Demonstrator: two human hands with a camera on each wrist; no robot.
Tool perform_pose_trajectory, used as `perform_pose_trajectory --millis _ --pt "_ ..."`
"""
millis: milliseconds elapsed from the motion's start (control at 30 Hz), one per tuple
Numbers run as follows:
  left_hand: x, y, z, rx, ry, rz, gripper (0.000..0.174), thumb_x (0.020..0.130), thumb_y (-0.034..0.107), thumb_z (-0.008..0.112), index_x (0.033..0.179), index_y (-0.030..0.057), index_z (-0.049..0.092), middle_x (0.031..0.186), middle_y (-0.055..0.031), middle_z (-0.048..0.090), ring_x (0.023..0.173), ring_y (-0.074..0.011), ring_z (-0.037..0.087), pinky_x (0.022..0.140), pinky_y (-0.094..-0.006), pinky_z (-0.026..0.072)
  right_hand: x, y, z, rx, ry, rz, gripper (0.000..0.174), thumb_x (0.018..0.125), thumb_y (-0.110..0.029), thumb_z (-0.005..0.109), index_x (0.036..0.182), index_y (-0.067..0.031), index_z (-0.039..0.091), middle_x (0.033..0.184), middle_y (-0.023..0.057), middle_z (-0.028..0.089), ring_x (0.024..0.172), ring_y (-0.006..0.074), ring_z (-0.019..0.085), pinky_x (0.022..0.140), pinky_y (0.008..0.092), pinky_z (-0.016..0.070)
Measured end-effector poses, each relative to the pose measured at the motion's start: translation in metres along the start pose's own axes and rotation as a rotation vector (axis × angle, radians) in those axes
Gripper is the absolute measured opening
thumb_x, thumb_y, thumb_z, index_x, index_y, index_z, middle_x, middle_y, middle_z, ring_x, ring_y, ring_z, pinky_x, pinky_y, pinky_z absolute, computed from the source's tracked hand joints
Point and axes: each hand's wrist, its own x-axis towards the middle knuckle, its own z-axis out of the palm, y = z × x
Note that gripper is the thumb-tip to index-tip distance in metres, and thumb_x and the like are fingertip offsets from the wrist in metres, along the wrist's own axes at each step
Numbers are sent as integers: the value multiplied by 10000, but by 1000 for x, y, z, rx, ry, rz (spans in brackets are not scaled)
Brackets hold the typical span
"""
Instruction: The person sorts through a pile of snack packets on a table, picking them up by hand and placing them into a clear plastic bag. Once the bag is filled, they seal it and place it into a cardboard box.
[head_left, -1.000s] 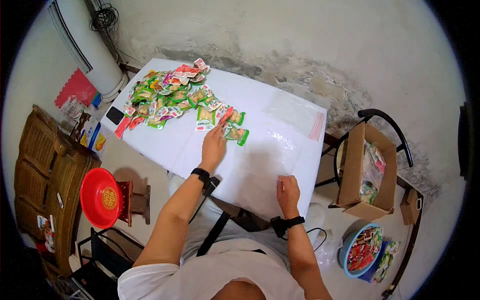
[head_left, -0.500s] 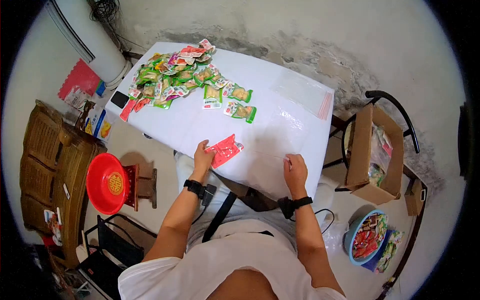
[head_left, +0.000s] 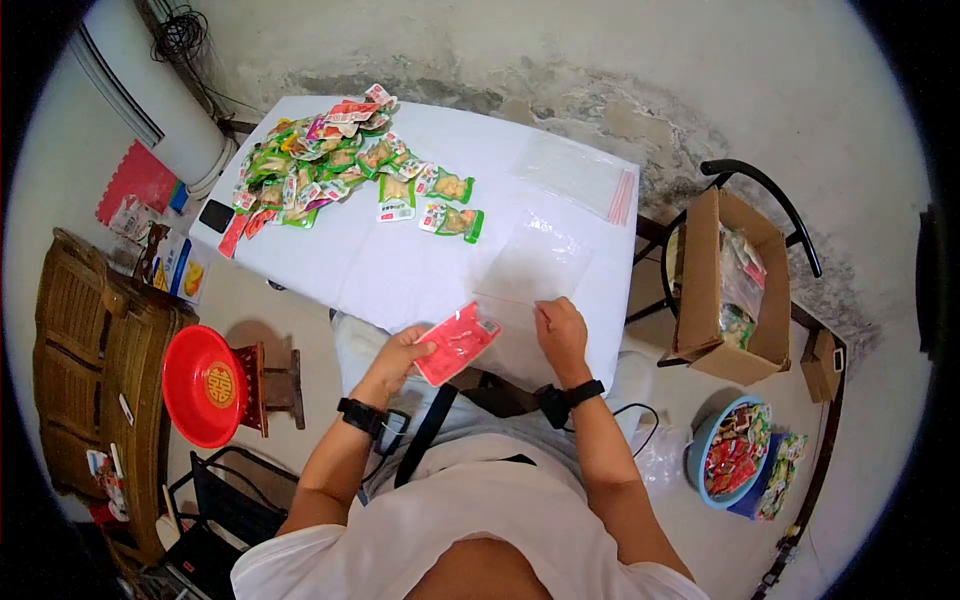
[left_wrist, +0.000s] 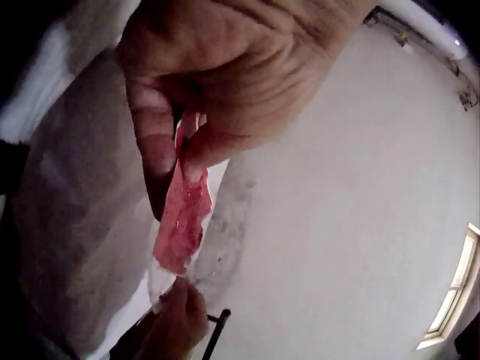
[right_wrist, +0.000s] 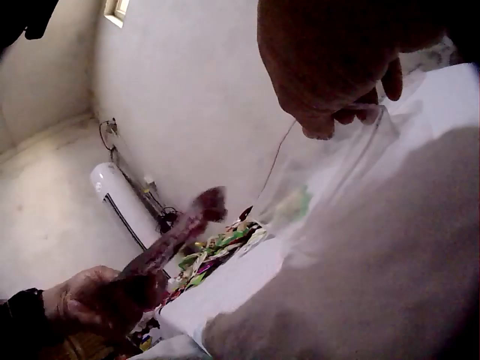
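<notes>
My left hand (head_left: 398, 358) pinches a red snack packet (head_left: 458, 345) by one end, thumb on top, over the table's front edge. In the left wrist view the packet (left_wrist: 184, 221) hangs between thumb and fingers. My right hand (head_left: 562, 335) pinches the mouth edge of a clear plastic bag (head_left: 540, 258); in the right wrist view this thin bag (right_wrist: 296, 176) is lifted at its rim. Beyond my hands lie a few green-and-white snack packets (head_left: 452, 221), apart from a large heap of mixed packets (head_left: 300, 180).
Another clear bag with red stripes (head_left: 570, 178) lies flat at the white table's (head_left: 330, 262) far right. A black phone (head_left: 216, 216) sits at the left edge. Right of the table are a cardboard box (head_left: 697, 300) and a blue basin (head_left: 697, 468) of packets; left, a red basin (head_left: 190, 390).
My left hand took the red packet from beside the green packets and drew it back toward my body, then right toward the bag. My right hand has lifted the bag's edge a little.
</notes>
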Motion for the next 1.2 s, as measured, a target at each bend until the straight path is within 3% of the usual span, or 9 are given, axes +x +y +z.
perform_pose_trajectory --millis 100,167,467,567,633,733,867,933,1200 --pt "7 -5 19 51 -19 -27 164 879 132 589 1026 63 609 835 -13 644 665 -93 615 556 -216 499 0 -6 1 32 0 -23 71 776 -111 641 811 -49 638 735 106 570 694 301 566 589 406 447" --pt "22 -9 26 98 -43 -39 215 884 100 570 1084 22 575 929 -49 646 750 -120 635 617 -233 527 -1 -9 0 33 5 -35 70 776 -112 641 811 -51 637 732 104 569 694 299 567 587 405 447" --pt "63 -10 90 60 -4 152 282 889 56 500 1170 39 510 1028 -75 597 852 -148 612 715 -280 535 -10 -21 -2 32 -106 -102 81 764 -81 639 844 -72 651 750 95 562 706 292 565 616 386 453" --pt "72 -17 110 -26 -68 163 378 891 99 519 1254 25 444 1098 -86 573 918 -156 593 756 -293 519 -10 -24 0 31 -115 -177 98 771 -87 633 869 -91 646 767 89 566 714 297 565 623 391 454" --pt "77 -18 117 -36 -261 201 485 913 240 521 1319 4 399 1185 -85 544 1030 -152 549 834 -291 481 -10 -30 -4 58 -125 -179 107 781 -98 629 887 -101 641 792 85 573 737 299 571 629 397 458" --pt "90 -15 126 66 -123 278 514 901 217 544 1335 -6 381 1189 -87 542 1026 -157 548 833 -277 473 -8 -32 -8 103 -110 -142 103 794 -112 626 895 -103 646 810 84 578 751 297 576 637 396 465" --pt "105 -1 133 108 -204 269 512 889 193 565 1324 -12 391 1190 -90 544 1019 -163 551 831 -270 472 -7 -31 -9 111 -54 -177 105 804 -122 626 904 -102 649 804 85 578 739 293 576 634 387 471" --pt "129 -9 133 135 -167 294 409 865 178 548 1239 17 502 1035 -54 604 923 -124 574 775 -258 481 -7 -35 -13 112 -70 -175 107 809 -128 626 908 -98 651 789 90 574 727 291 574 625 382 474" --pt "174 -31 122 49 -326 253 452 879 126 518 1301 3 414 1176 -77 548 1037 -157 550 851 -280 476 -16 -32 -11 142 -122 -119 90 816 -131 620 890 -90 653 773 94 569 718 288 569 610 381 467"
